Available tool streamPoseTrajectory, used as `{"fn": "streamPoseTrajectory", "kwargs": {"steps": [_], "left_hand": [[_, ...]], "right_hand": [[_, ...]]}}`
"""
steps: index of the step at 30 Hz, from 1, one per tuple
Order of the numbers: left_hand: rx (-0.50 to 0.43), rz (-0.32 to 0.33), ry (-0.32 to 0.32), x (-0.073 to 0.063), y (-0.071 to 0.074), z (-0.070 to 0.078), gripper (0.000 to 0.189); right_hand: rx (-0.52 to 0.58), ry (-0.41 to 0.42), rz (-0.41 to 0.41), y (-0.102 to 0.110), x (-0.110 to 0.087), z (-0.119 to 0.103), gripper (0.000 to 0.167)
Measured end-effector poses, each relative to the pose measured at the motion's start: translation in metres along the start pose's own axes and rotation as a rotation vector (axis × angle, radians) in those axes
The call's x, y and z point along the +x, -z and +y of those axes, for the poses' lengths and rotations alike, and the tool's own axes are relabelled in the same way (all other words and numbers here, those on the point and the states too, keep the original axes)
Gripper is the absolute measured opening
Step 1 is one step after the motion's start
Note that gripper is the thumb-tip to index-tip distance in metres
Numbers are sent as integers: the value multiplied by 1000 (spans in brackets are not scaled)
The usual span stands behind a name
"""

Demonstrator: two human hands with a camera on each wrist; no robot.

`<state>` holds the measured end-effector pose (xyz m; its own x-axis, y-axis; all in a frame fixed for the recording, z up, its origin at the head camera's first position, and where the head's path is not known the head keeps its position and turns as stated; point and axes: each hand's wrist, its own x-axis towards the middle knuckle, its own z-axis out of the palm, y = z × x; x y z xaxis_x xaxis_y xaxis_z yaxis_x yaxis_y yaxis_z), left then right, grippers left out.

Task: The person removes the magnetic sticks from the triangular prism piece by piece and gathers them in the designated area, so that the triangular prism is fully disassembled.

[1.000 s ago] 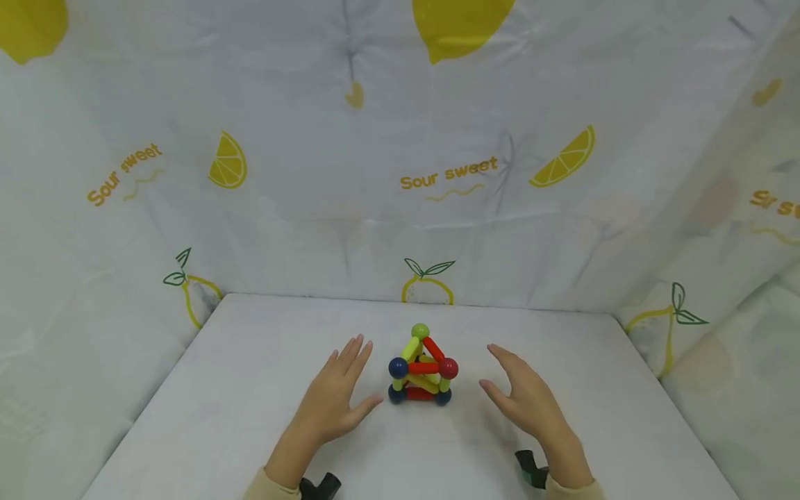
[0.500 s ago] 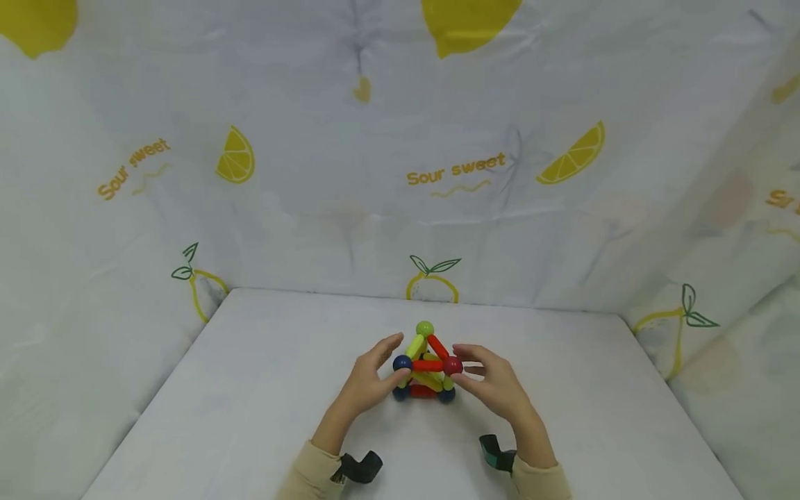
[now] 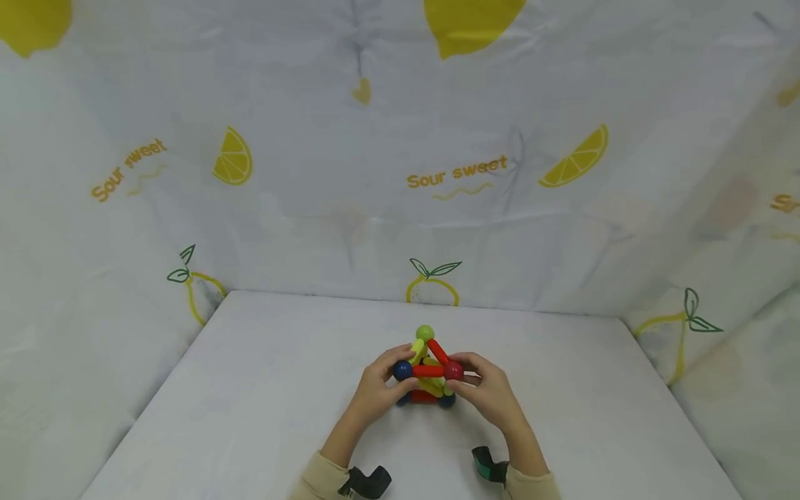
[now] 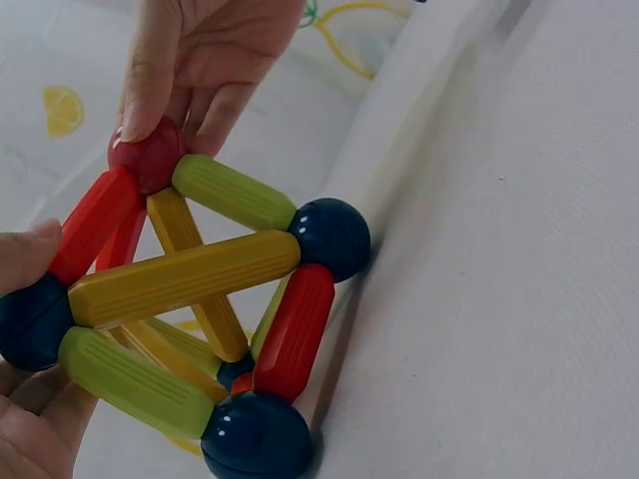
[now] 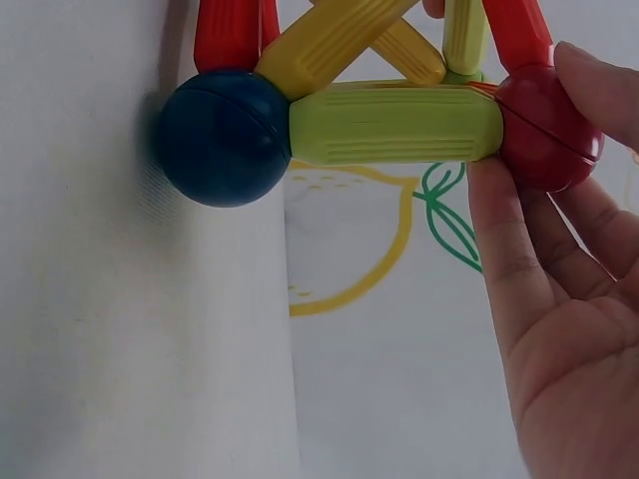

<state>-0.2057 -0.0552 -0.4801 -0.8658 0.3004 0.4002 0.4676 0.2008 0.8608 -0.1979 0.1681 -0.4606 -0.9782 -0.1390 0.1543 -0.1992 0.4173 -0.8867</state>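
To the left of the ball-and-rod model [image 3: 428, 371], and nearer the wearer, a beige sleeve [image 3: 320, 477] runs out of the head view's lower edge, with a dark curved device [image 3: 371, 482] at its cuff. The left hand [image 3: 377, 390] grips the model's upper blue ball [image 3: 403, 370], which lies between thumb and fingers; the left wrist view crops both this hand and that ball. Below it, the model's lower-left blue ball [image 4: 257, 436] is partly covered by the left hand in the head view. The left wrist view shows 1 more dark ball [image 4: 235, 371] behind the rods, mostly hidden. Under the model is a white table [image 3: 250, 417]; whether the base touches it is hard to tell. Behind the model hangs a lemon-print curtain [image 3: 312, 173]. At the model's top, clear of all fingers, is a green ball [image 3: 425, 334]. At its right side the right hand [image 3: 490, 390] pinches the red ball [image 3: 454, 371] between thumb and fingers; the right wrist view cuts off the model's top. Right of the model and nearer the wearer are a 2nd device [image 3: 489, 465] and a 2nd sleeve [image 3: 531, 486], also cropped.
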Motion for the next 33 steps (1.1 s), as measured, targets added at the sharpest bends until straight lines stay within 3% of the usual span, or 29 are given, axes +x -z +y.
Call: {"fn": "streamPoseTrajectory", "kwargs": {"steps": [7, 12, 16, 19, 25, 29, 33], "left_hand": [[15, 33, -30, 2, -4, 25, 33], [41, 68, -24, 2, -8, 26, 26], [63, 61, -16, 0, -7, 29, 24], [75, 48, -8, -2, -6, 30, 23], [84, 48, 17, -2, -10, 15, 22], [81, 61, 14, 0, -13, -2, 23], [78, 65, 0, 1, -12, -10, 23]], "right_hand": [[41, 60, 17, 2, -2, -2, 36], [52, 56, 24, 2, -3, -9, 35], [35, 8, -5, 5, -7, -26, 34], [30, -15, -43, 7, -5, -24, 34], [56, 8, -101, 9, 3, -1, 37], [84, 24, -112, 10, 6, 5, 40], [94, 15, -115, 10, 7, 8, 42]]}}
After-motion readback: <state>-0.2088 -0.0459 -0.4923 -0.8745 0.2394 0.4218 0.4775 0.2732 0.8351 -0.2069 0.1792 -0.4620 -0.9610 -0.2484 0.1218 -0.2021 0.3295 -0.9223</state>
